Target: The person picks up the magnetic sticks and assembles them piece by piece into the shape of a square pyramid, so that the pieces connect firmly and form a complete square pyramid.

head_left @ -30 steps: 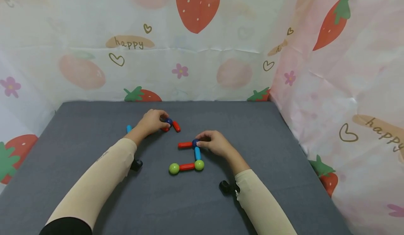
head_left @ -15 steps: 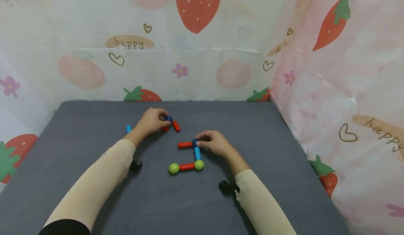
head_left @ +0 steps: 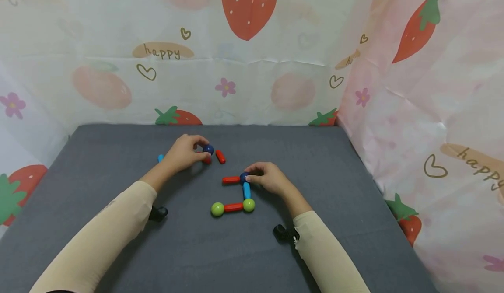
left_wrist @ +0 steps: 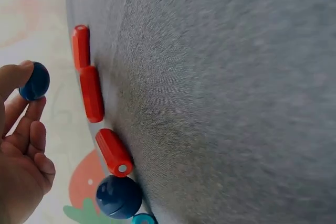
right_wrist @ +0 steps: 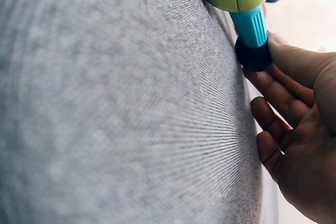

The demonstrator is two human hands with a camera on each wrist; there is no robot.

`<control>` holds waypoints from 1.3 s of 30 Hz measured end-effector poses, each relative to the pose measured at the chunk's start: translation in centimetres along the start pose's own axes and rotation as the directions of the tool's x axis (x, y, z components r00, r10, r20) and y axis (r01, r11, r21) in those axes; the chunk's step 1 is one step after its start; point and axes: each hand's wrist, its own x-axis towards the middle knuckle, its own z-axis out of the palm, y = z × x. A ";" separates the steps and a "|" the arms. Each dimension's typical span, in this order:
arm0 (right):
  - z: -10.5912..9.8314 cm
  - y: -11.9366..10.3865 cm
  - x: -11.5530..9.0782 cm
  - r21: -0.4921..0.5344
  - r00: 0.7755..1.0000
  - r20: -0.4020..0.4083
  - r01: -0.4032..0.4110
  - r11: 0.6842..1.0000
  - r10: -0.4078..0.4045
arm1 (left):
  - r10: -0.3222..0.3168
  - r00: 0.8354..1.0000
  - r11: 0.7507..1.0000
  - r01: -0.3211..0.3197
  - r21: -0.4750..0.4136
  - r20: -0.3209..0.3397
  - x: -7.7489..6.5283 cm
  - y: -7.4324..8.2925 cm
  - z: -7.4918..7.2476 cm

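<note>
In the head view my left hand (head_left: pixel 185 153) pinches a dark blue ball (head_left: pixel 208 150) between thumb and fingers. The left wrist view shows this blue ball (left_wrist: pixel 35 81) held off the table. Near it lie a loose red rod (head_left: pixel 220 156) and another red rod (head_left: pixel 206 159), partly hidden by the hand. My right hand (head_left: pixel 269 178) pinches a second blue ball (head_left: pixel 244 177) on the table. A red rod (head_left: pixel 231 179) extends left from that ball, and a light blue rod (head_left: pixel 246 191) joins it to a green ball (head_left: pixel 249 205). Another red rod (head_left: pixel 233 207) links this to a second green ball (head_left: pixel 217 209).
Behind my left wrist a light blue rod (head_left: pixel 160 158) peeks out, mostly hidden. Grey cloth (head_left: pixel 220 253) covers the table. A strawberry-printed curtain (head_left: pixel 252 74) stands along the back and right side. Each wrist carries a black camera (head_left: pixel 159 214).
My left hand, still pinching the blue ball, has shifted slightly left, so a gap now shows between ball and loose red rod. The right hand stays in place.
</note>
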 end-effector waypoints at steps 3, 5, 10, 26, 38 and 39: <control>0.0 0.0 0.0 -0.002 1.000 -0.002 -0.003 1.000 0.003 | 0.011 1.000 1.000 -0.011 -0.006 0.005 -0.9 0.4 0.0; 0.0 0.1 0.0 -0.004 1.000 -0.003 -0.006 1.000 0.006 | 0.013 1.000 1.000 -0.013 -0.012 0.011 -1.5 0.6 0.0; 0.1 0.1 0.1 -0.004 1.000 -0.010 -0.010 1.000 0.010 | 0.023 0.999 1.000 -0.022 -0.013 0.035 -2.9 1.1 0.4; 0.2 0.2 0.1 0.003 1.000 -0.018 -0.014 1.000 0.014 | -0.010 0.990 0.997 0.020 -0.070 0.142 -5.6 0.8 2.3; 0.2 0.2 0.1 -0.003 1.000 -0.020 -0.018 1.000 0.018 | -0.024 0.974 0.995 0.045 -0.089 0.224 -5.6 0.5 2.7; 0.2 0.2 0.1 -0.003 1.000 -0.020 -0.018 1.000 0.018 | -0.024 0.974 0.995 0.045 -0.086 0.225 -5.6 0.5 2.7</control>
